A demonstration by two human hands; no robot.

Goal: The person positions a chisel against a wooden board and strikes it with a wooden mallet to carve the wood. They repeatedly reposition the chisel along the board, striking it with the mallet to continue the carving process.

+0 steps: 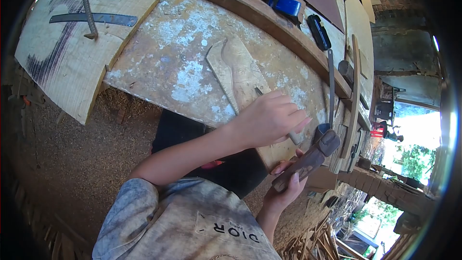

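Note:
My left hand [274, 118] is closed around a tool, whose pale handle end [294, 138] shows below the fingers. A short dark metal part [259, 91] shows at its other side, over a pale shaped wooden piece [239, 67] with a curved line on it. That piece lies flat on the paint-stained bench [166, 43]. To the right and lower, my right hand [288, 189] grips a dark wooden mallet-like block [308, 164], its thick end up and to the right. The two hands are apart.
At the upper left, a board [43, 34] carries a metal strip [115, 18] and a hammer-like rod [88, 7]. A long wooden rail [269, 17] crosses the bench, with a blue object [284, 4] and a black one [318, 32] beyond. Wood scraps [313, 245] lie at the lower right.

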